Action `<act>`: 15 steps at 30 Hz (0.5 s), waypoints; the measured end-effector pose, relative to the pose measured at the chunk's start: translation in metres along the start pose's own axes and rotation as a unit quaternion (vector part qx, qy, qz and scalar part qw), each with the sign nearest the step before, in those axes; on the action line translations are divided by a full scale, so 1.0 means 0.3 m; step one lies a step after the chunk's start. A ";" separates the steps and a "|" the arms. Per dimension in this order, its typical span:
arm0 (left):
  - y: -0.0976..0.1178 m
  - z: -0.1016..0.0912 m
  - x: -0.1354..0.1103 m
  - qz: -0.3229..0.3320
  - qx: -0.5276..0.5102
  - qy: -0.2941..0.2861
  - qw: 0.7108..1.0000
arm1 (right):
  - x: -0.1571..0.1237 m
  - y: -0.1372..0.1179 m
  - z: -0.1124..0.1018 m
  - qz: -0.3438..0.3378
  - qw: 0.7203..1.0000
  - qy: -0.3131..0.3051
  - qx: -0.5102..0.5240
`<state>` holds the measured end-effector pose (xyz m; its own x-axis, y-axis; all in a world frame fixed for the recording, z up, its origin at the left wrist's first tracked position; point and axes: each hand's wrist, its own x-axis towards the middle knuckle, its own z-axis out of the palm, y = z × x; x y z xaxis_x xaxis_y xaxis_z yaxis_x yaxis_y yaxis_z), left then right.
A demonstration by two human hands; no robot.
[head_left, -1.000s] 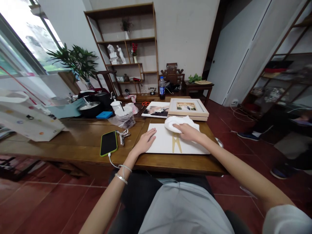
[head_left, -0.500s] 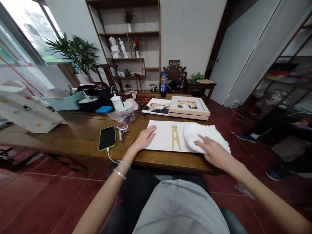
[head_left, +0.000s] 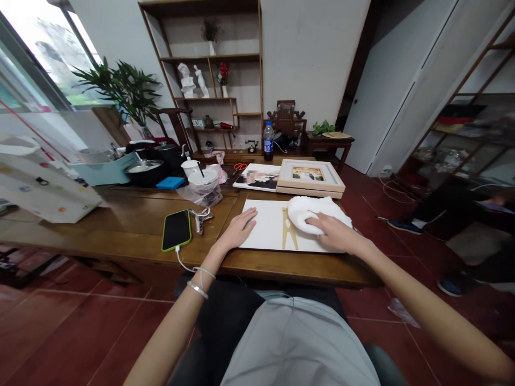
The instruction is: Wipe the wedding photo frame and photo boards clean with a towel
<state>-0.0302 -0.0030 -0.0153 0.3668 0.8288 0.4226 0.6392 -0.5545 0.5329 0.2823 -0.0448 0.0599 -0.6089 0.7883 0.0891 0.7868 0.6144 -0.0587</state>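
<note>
A white board [head_left: 267, 230] with a tan clothespin-shaped stand [head_left: 288, 231] lies flat on the wooden table [head_left: 132, 225]. My left hand [head_left: 238, 229] rests open on the board's left edge, fingers flat. My right hand [head_left: 336, 232] presses down on a white cloth [head_left: 308, 212] bunched on the board's right part, fingers curled over it.
A green-cased phone [head_left: 176, 230] on a cable and a metal clip [head_left: 201, 217] lie left of the board. Behind it are a framed photo [head_left: 309, 176], a print [head_left: 257, 178], a water bottle [head_left: 267, 141], cups and pots. Another person's legs [head_left: 466, 214] are at the right.
My right hand slid the cloth from the board's top to its right edge, then back up toward the middle right. My left hand stayed on the board.
</note>
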 end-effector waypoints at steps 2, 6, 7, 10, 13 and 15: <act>-0.002 0.001 0.000 0.003 0.008 -0.003 1.000 | 0.072 0.040 0.015 0.001 1.000 0.016 0.008; -0.007 0.002 0.000 0.008 0.017 -0.010 1.000 | 0.147 0.048 0.037 0.025 0.998 0.051 0.021; -0.007 0.002 0.000 0.009 0.019 -0.009 1.000 | 0.145 0.037 0.039 0.024 0.998 0.051 0.020; -0.005 0.002 0.000 0.009 0.022 -0.007 1.000 | 0.091 -0.019 0.033 0.007 0.999 0.027 0.015; 0.000 0.000 0.002 0.008 0.030 -0.010 0.999 | -0.013 -0.098 0.003 -0.004 1.000 -0.018 0.021; 0.003 -0.001 0.002 0.007 0.033 -0.012 0.999 | -0.086 -0.147 -0.025 -0.017 0.998 -0.046 0.036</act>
<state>-0.0295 -0.0030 -0.0144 0.3917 0.8232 0.4110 0.6774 -0.5603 0.4767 0.2641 -0.0925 0.0677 -0.6450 0.7642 0.0007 0.7577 0.6396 -0.1298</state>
